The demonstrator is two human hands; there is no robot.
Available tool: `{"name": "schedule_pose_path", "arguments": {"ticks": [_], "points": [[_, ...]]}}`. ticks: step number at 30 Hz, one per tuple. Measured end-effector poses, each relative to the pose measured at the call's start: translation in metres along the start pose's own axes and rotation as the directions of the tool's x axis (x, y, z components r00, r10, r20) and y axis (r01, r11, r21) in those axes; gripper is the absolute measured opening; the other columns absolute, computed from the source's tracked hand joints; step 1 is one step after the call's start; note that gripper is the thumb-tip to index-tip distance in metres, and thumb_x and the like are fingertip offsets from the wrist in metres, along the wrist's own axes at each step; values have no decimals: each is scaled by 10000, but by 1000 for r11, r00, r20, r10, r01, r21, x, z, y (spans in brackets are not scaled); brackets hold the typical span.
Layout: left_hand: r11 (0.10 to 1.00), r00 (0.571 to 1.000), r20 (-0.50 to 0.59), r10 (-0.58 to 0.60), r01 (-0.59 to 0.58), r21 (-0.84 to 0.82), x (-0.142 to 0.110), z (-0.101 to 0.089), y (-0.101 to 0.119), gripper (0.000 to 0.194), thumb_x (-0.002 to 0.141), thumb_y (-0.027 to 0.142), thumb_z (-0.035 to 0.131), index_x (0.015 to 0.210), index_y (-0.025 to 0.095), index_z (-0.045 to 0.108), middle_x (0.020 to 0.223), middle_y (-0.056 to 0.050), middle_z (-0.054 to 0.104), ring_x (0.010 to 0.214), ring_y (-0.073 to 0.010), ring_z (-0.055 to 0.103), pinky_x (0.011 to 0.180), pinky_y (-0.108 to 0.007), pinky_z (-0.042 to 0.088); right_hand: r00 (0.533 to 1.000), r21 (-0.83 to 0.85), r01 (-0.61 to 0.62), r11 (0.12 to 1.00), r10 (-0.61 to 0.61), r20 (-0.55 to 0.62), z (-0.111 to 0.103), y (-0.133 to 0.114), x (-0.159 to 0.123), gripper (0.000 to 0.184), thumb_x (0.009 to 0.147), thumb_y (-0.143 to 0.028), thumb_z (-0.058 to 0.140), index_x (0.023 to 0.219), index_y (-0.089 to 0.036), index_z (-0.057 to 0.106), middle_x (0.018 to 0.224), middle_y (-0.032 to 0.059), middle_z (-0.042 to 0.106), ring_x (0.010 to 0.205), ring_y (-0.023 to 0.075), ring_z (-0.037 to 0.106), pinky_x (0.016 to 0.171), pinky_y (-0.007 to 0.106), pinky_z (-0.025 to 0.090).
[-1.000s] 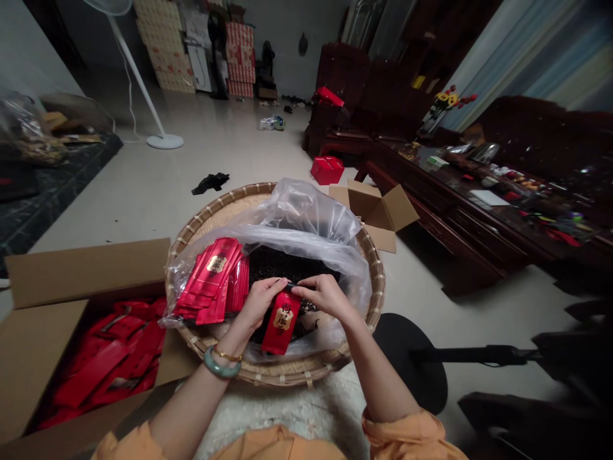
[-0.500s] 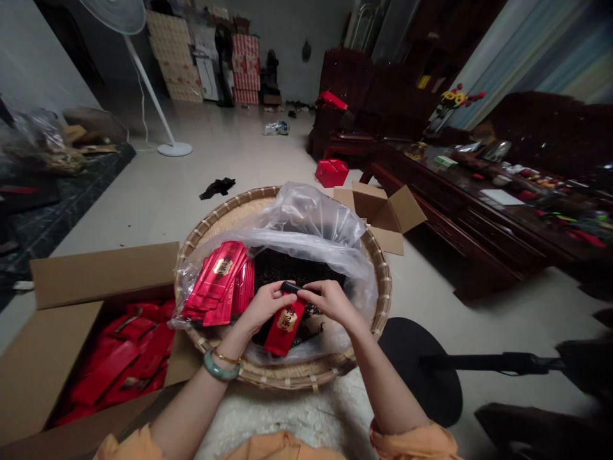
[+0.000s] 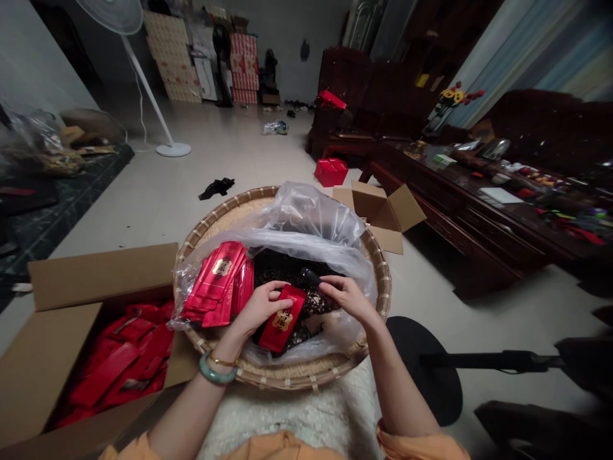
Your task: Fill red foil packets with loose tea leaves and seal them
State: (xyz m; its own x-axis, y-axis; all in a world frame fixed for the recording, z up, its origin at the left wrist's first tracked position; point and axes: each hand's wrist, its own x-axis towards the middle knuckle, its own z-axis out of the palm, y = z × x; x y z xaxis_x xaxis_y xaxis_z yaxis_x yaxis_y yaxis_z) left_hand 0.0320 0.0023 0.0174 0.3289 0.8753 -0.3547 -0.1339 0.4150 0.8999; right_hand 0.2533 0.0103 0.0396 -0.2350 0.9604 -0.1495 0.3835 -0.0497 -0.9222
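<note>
My left hand [image 3: 264, 308] pinches a red packet [image 3: 282, 326] with a gold label and dark lettering. Between the fingertips of my right hand [image 3: 348, 297] is a small black cylindrical tool [image 3: 310, 276], apart from the packet and up to its right. Both hands are over a clear plastic bag [image 3: 316, 214] holding dark loose leaves [image 3: 275, 267], which look like tea. A stack of flat red packets [image 3: 221, 278] lies left of my left hand, on the bag. Everything rests in a round woven bamboo tray [image 3: 383, 268].
An open carton [image 3: 57, 358] at the left holds many red packets. Another open carton [image 3: 407, 207] sits beyond the tray at the right. A black round stand base [image 3: 421, 370] is close by my right arm. A dark wooden table [image 3: 431, 191] extends along the right.
My right hand has moved right with the black tool, away from the packet's top edge. My left hand still holds the packet, whose upper end now shows more fully.
</note>
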Motion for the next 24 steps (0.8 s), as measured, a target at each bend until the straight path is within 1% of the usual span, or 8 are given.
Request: {"name": "schedule_pose_path", "arguments": {"ticks": [2, 4, 7, 10, 13, 16, 21, 24], "points": [[1000, 1000, -4, 16, -16, 15, 2, 2, -1, 585, 582, 282, 788, 1082, 128, 526, 873, -103, 733, 747, -231, 691, 676, -331, 523, 998, -119, 50, 992, -56, -43, 3, 0, -2, 424, 755, -504, 602, 985, -158, 688, 832, 37, 690, 674, 159, 581, 589, 239, 414], [999, 999, -11, 31, -31, 34, 3, 4, -2, 598, 585, 277, 786, 1095, 128, 510, 850, -100, 734, 732, -229, 691, 665, -325, 520, 993, -206, 99, 973, -110, -41, 11, -2, -3, 404, 749, -487, 624, 993, -174, 698, 896, 44, 708, 763, 192, 614, 660, 256, 431], [999, 999, -26, 45, -44, 26, 4, 7, -3, 602, 568, 271, 796, 1076, 127, 506, 805, -82, 733, 707, -217, 689, 643, -300, 513, 989, -273, 136, 953, -148, -27, 23, -6, -2, 333, 774, -456, 614, 946, -190, 719, 854, 29, 723, 734, 190, 630, 629, 243, 420], [999, 999, -25, 44, -44, 4, 3, 8, -2, 569, 556, 281, 805, 1027, 128, 523, 764, -63, 728, 678, -204, 684, 613, -275, 506, 982, -326, 159, 932, -183, -43, 28, -8, 0, 290, 798, -430, 600, 893, -190, 732, 801, 18, 727, 696, 177, 632, 599, 229, 400], [999, 999, -7, 35, -35, -7, 2, 8, -1, 500, 582, 318, 791, 975, 129, 545, 741, -56, 723, 639, -185, 675, 583, -251, 494, 976, -352, 179, 918, -210, -50, 27, -9, 0, 277, 799, -421, 606, 890, -192, 734, 828, 22, 731, 708, 176, 639, 605, 225, 398], [999, 999, -10, 40, -40, -21, 3, 8, 0, 455, 610, 349, 772, 948, 131, 560, 745, -49, 719, 627, -165, 668, 582, -235, 486, 977, -371, 177, 912, -207, -43, 26, -8, -1, 278, 805, -424, 598, 883, -194, 735, 817, 25, 732, 697, 177, 641, 590, 225, 393], [997, 998, -22, 57, -58, -43, 7, 8, -2, 533, 567, 296, 797, 1012, 126, 556, 794, -61, 724, 687, -182, 677, 632, -256, 497, 983, -336, 155, 929, -180, -45, 28, -7, 0, 294, 811, -436, 579, 918, -203, 723, 855, 27, 731, 742, 186, 649, 632, 238, 428], [996, 997, -50, 58, -61, -59, 7, 6, -2, 597, 562, 293, 795, 1075, 128, 538, 821, -73, 727, 701, -194, 679, 646, -278, 504, 981, -293, 151, 944, -179, -70, 22, -2, 0, 344, 800, -466, 576, 984, -202, 698, 914, 33, 723, 795, 196, 649, 671, 253, 454]]}}
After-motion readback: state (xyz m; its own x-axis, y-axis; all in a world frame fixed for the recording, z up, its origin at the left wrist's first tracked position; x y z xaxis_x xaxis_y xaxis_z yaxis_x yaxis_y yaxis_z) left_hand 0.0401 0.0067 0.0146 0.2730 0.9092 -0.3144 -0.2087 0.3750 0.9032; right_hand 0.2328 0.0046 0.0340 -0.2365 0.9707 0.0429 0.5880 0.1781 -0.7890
